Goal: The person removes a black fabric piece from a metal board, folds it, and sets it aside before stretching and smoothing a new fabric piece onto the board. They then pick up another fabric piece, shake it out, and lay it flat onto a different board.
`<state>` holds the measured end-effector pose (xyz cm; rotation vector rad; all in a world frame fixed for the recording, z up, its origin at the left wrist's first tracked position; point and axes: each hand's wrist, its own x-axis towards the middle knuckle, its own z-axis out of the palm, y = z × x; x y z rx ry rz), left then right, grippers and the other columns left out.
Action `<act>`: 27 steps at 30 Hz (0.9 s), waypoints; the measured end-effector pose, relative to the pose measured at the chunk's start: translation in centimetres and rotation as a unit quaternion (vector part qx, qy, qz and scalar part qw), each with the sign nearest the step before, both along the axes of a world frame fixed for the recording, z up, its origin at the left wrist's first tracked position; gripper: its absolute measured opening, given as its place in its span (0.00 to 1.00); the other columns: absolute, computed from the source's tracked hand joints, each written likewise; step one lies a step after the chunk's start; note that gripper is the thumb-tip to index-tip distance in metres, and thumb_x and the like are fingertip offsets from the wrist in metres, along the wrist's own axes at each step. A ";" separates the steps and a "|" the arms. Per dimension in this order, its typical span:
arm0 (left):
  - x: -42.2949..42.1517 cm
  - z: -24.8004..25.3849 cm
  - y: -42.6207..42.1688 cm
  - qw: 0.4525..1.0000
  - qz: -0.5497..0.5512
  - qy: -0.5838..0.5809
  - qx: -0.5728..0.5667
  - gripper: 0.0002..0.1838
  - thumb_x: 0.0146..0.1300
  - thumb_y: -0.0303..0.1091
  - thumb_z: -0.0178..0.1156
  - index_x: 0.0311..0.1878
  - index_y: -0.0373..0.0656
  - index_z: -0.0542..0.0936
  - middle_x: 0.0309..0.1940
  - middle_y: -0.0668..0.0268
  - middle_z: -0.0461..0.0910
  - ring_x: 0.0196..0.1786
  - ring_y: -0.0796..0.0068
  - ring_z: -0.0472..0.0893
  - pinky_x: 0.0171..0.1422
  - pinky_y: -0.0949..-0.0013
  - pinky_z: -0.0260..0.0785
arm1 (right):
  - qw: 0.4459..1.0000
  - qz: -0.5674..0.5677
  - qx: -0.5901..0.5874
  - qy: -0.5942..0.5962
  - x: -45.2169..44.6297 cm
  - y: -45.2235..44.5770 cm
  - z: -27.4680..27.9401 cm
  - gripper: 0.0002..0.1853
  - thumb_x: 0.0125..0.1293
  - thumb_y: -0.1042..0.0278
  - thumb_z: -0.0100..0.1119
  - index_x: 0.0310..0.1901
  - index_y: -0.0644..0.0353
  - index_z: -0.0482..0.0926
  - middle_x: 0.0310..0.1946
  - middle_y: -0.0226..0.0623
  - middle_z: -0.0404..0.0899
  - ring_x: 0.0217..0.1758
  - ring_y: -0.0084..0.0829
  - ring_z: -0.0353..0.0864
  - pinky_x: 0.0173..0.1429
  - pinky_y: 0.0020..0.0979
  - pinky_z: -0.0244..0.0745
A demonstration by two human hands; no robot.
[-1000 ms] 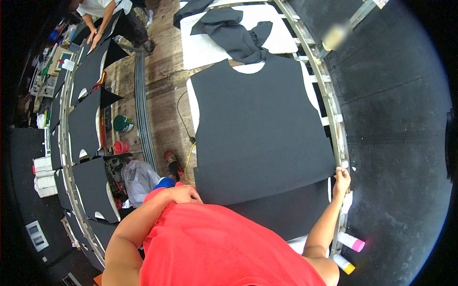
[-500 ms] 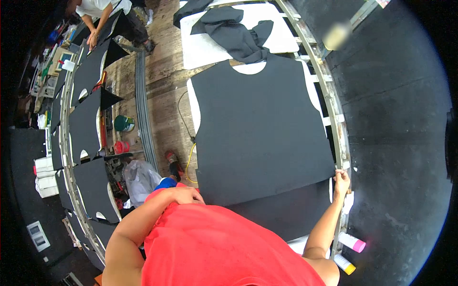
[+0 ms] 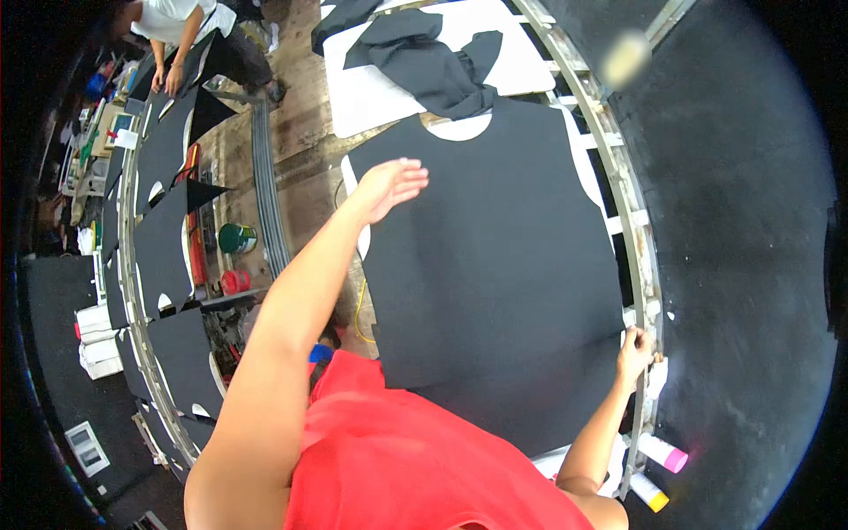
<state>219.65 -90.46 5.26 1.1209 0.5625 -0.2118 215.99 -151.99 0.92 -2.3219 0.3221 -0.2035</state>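
Note:
A large black fabric piece (image 3: 495, 238), cut like a shirt body, lies flat over a white board (image 3: 589, 159) whose edges show at its sides and neckline. My left hand (image 3: 391, 188) is over the fabric's upper left part, fingers stretched out and slightly apart, holding nothing. At the lower right, my right hand (image 3: 634, 352) pinches the fabric's edge beside the metal rail. Beyond the neckline, a crumpled black cloth (image 3: 424, 62) rests on another white board (image 3: 353, 97).
A slatted metal rail (image 3: 609, 132) runs along the right, with two spray cans (image 3: 662, 452) (image 3: 649, 492) below. More black pieces on boards (image 3: 163, 243) line the left rack. A green can (image 3: 237, 238) stands on the floor. Another person (image 3: 181, 26) works at the upper left.
My left hand has moved from my waist up and forward over the fabric, and its fingers have opened. My right hand has shifted slightly down in view, still at the edge. The co-worker's hands have moved apart.

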 end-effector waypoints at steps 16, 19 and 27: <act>16.9 -5.0 -2.6 0.984 0.062 0.058 -0.154 0.44 0.74 0.63 0.20 0.68 0.28 0.63 0.65 0.46 0.71 0.67 0.54 0.73 0.67 0.52 0.70 | 0.989 -0.060 0.127 0.050 -3.6 1.4 -2.2 0.08 0.71 0.69 0.58 0.36 0.65 0.76 0.34 0.31 0.74 0.40 0.23 0.71 0.49 0.25 0.67; 16.8 -5.0 -2.7 0.984 0.070 0.058 -0.153 0.42 0.76 0.61 0.24 0.67 0.28 0.63 0.64 0.45 0.71 0.67 0.53 0.73 0.68 0.53 0.69 | 0.994 -0.006 0.113 0.009 -0.8 4.9 -1.3 0.07 0.71 0.69 0.58 0.39 0.64 0.76 0.35 0.31 0.76 0.40 0.24 0.73 0.49 0.27 0.70; 6.3 -0.4 -9.0 0.985 -0.149 0.019 0.086 0.22 0.73 0.43 0.52 0.59 0.34 0.73 0.51 0.52 0.79 0.51 0.63 0.82 0.56 0.61 0.77 | 0.967 0.044 0.210 0.138 4.3 13.3 -1.5 0.19 0.71 0.61 0.58 0.57 0.65 0.77 0.45 0.39 0.83 0.45 0.26 0.82 0.52 0.28 0.76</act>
